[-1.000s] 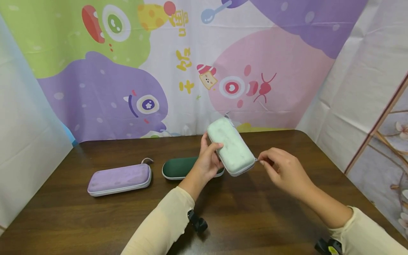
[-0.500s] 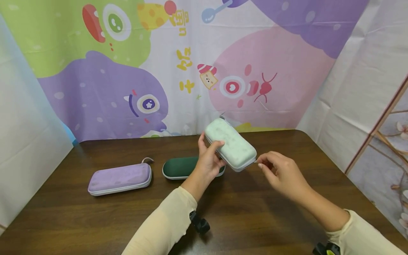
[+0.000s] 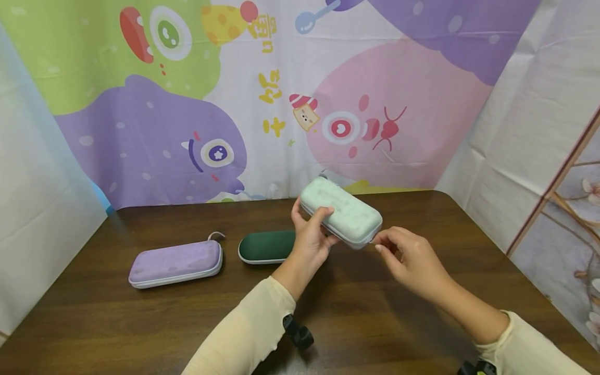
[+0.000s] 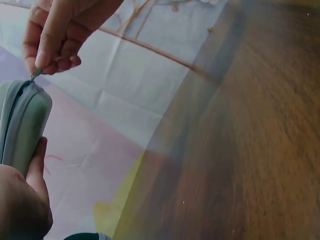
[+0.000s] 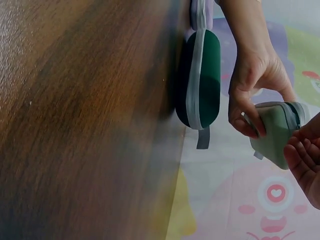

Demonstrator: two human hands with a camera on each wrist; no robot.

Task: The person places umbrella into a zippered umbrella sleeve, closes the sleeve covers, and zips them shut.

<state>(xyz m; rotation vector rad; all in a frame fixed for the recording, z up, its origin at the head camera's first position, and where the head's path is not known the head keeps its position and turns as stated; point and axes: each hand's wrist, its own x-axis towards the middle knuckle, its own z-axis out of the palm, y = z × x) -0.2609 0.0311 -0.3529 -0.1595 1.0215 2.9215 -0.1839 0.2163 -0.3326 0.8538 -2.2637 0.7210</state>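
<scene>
Above the table, my left hand (image 3: 311,242) grips a mint-green zip case (image 3: 344,211), thumb on its upper face and fingers around the far side. The case is tilted, its near end toward the right. At that end my right hand (image 3: 412,255) pinches the small zipper pull (image 4: 36,74) between thumb and forefinger. A dark gap shows along the zipper in the left wrist view. Behind the left hand lies a dark green zip case (image 3: 264,247), partly covered by that hand. Farther left is a lilac zip case (image 3: 175,263) with a grey strap.
All this is over a dark brown wooden table (image 3: 375,323). A cartoon-printed curtain (image 3: 281,156) hangs right behind its back edge. White cloth (image 3: 506,130) hangs at the right side, and more at the left.
The mint-green case has turned in my left hand to lie more crosswise, its near end rising slightly. My right hand has shifted a little left, still pinching the zipper pull.
</scene>
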